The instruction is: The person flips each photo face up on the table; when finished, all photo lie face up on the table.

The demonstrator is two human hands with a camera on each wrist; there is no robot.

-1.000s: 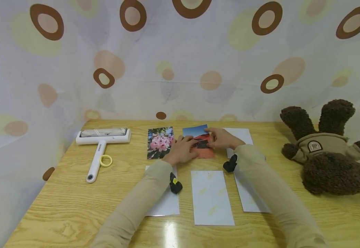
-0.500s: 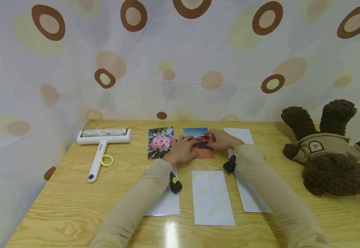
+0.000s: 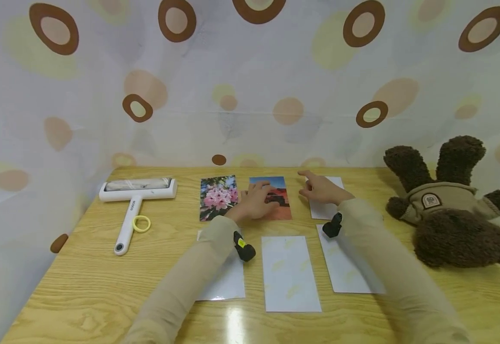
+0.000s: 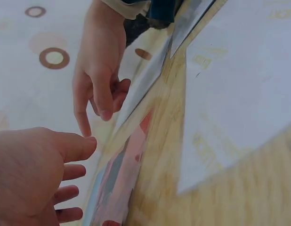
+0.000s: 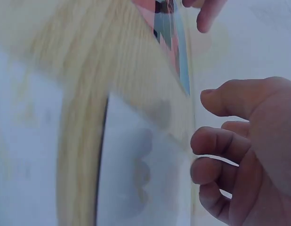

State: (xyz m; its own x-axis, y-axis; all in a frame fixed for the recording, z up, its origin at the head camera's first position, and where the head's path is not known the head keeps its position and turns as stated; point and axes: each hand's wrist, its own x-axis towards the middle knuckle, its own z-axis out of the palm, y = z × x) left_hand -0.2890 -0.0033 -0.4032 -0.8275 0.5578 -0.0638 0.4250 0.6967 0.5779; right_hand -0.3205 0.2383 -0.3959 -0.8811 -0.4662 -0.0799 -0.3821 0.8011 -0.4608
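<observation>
A photo (image 3: 281,196) of a red landscape under blue sky lies flat in the back row of the wooden table. Over its left part is my left hand (image 3: 254,203), fingers spread and holding nothing; contact with the photo cannot be told. To its left lies a photo (image 3: 218,197) of pink flowers. My right hand (image 3: 323,189) hangs above a white sheet (image 3: 322,210) at the back right. Its index finger points left, the others are loosely bent, and nothing is held. In the right wrist view, the thumb and fingers of the right hand (image 5: 258,141) stand apart.
Nearer lie three white sheets with faint yellow marks: a left one (image 3: 226,282) partly under my left sleeve, a middle one (image 3: 290,274) and a right one (image 3: 349,260). A white lint roller (image 3: 138,191) and yellow ring (image 3: 141,223) lie left; a brown plush toy (image 3: 448,215) lies right.
My right hand has let go of the landscape photo and moved right, over the white sheet. The photo, tilted at first, now lies straighter. The left hand has lifted its fingers slightly.
</observation>
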